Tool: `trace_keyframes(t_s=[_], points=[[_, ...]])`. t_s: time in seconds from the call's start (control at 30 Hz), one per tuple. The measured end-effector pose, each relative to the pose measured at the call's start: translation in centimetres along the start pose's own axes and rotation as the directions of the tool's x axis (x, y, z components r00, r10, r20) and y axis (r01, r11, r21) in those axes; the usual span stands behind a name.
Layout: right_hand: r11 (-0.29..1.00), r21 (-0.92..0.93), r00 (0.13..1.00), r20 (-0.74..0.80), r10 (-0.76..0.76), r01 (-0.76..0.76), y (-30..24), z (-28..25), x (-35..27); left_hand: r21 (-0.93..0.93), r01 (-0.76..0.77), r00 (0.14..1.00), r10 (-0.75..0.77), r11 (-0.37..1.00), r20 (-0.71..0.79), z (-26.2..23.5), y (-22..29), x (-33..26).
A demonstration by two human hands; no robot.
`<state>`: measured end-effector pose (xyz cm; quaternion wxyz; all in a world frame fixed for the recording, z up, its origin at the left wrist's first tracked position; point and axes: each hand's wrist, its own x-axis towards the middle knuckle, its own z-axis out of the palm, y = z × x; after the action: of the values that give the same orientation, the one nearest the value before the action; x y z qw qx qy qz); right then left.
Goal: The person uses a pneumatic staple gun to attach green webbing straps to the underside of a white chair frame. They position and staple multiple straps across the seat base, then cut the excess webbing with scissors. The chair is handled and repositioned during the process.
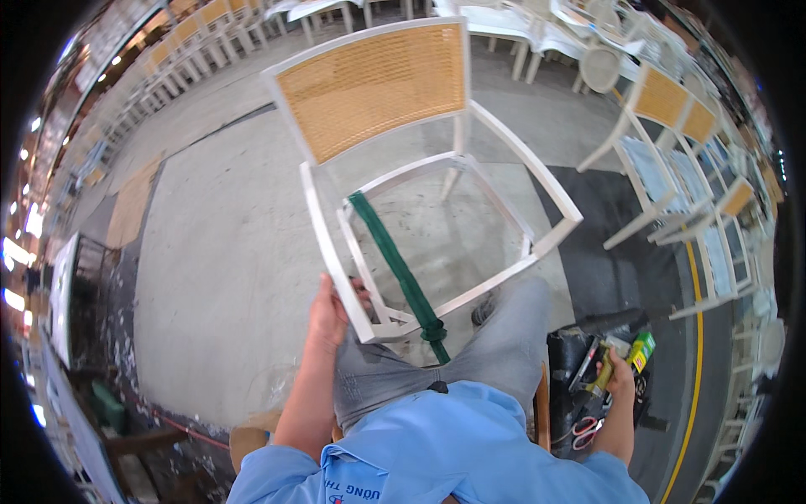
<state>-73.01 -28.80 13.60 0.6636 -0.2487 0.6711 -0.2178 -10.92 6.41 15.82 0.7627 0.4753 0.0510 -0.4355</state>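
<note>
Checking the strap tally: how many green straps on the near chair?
1: the strap crosses the seat frame, rear to front, left of centre. None seem hidden.

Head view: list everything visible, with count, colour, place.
Chair frame: one, white, tan woven back, centre
Fabric strip: one, green, over the seat opening
Small item: one, olive, kind unclear, lower right
Box: one, green and yellow, beside it
Scissors: one pair, red-handled, lower right
Surface: one, black, under these
Chairs: at least three, tan-backed, right
Background chairs: many, pale, far rows
Floor line: one, yellow, right
Floor: one, grey, beneath
Shirt: one, blue, bottom
Trousers: one pair, grey, lower centre
Left hand: one, on frame's left side
Right hand: one, at small item
</note>
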Motion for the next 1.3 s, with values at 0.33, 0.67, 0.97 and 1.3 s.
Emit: trace_keyframes(t_s=[0.33,0.67,0.97,1.3], points=[[0.618,-0.735,0.813,-0.162,-0.559,0.279,-2.7,-4.8,-0.2,0.262,-0.193,0.94,0.255,0.946,-0.228,5.0,-4.0,-2.8],[0.601,-0.577,0.788,0.129,-0.602,0.554,-2.2,10.4,-3.9,0.328,-0.244,0.922,0.323,0.913,-0.212,5.7,0.1,7.2],[0.114,-0.548,0.47,0.571,-0.673,0.829,5.4,27.8,-4.5,0.329,-0.33,0.78,0.452,0.885,-0.432,0.0,-5.9,8.1],[-0.277,-0.615,0.323,0.683,-0.656,0.738,10.7,33.2,-4.1,0.369,0.285,0.947,-0.201,0.885,-0.25,1.7,-16.7,12.6]])
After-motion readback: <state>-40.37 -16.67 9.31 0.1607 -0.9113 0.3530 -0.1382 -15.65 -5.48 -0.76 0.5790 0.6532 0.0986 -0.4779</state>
